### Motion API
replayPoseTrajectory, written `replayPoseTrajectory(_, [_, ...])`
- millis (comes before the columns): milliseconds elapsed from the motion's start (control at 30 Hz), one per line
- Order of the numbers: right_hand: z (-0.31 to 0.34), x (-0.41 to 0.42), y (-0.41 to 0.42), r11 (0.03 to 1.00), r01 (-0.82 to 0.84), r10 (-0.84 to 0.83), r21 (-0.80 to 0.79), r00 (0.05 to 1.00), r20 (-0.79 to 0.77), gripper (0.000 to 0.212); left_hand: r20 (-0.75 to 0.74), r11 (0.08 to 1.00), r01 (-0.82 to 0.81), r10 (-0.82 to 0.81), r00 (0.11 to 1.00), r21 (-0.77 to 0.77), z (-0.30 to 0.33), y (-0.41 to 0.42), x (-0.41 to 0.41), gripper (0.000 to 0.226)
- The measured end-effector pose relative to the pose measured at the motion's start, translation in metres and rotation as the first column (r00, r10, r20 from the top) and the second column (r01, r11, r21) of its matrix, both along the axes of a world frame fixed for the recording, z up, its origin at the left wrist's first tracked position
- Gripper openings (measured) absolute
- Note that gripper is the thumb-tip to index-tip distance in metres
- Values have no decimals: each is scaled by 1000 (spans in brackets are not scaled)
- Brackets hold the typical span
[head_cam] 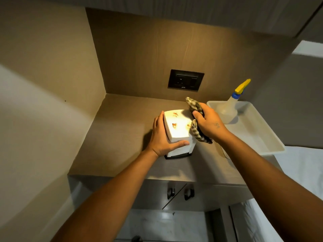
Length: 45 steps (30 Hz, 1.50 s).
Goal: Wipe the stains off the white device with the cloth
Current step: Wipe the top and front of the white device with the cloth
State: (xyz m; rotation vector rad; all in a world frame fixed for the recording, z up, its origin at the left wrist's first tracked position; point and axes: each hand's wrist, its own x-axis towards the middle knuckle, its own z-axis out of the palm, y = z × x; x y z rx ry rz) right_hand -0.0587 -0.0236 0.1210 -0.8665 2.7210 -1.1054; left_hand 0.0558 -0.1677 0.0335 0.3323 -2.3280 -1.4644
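Two hands on the job: left hand (163,137) wraps the white device (176,130) mid-counter (111,145), right hand (208,124) clutches the checked cloth (195,119) at its right edge. Three orange stains (174,125) on top. Far right, spray bottle (230,107) stands in tray (262,137).

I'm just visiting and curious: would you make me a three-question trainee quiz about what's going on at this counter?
1. True or false: the top of the white device is already free of stains.
2. Which hand holds the checked cloth: A) left hand, B) right hand?
3. Fill in: the spray bottle stands in a white ____.

Key: 1. False, orange-brown stains show on top. 2. B; the left hand steadies the device. 3. Tray.
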Motion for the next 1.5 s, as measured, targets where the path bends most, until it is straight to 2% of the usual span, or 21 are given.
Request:
replayPoseTrajectory(167, [2,-1,-1,997,-70,71,37,996,-44,41,-28,998,-59,60,998,33,-6,11,1,141])
replayPoseTrajectory(267, [-2,-1,-6,983,-162,162,85,987,0,47,40,997,-33,30,999,68,-14,7,4,142])
replayPoseTrajectory(367, [-10,-2,-13,986,-152,150,62,988,38,47,100,997,-47,40,994,63,-18,6,7,144])
replayPoseTrajectory(500, [-12,-8,-13,987,-148,146,68,989,39,42,47,997,-23,19,999,80,-12,7,1,146])
replayPoseTrajectory(633, [-11,-6,-16,988,-127,125,86,992,26,44,16,994,-58,57,998,92,-10,8,-1,136])
replayPoseTrajectory(867, [-14,18,22,978,-201,205,58,977,-65,44,-8,994,-82,83,997,72,-8,11,1,131])
replayPoseTrajectory(1067, [-4,7,-9,973,-113,132,201,988,-85,44,7,992,-117,116,993,56,-8,13,0,134])
replayPoseTrajectory(1167, [-14,22,10,962,-165,198,219,970,-140,46,-8,991,-122,123,992,47,-11,15,1,133])
replayPoseTrajectory(1267, [-16,27,31,970,-137,172,202,971,-165,47,-7,990,-131,132,991,51,-10,17,0,133])
replayPoseTrajectory(1400, [0,9,-1,967,-13,41,255,994,-106,46,25,991,-131,130,991,32,-8,16,-2,133])
replayPoseTrajectory(1500, [7,12,-25,965,-32,65,260,991,-119,40,35,992,-126,125,991,16,-8,13,-2,135])
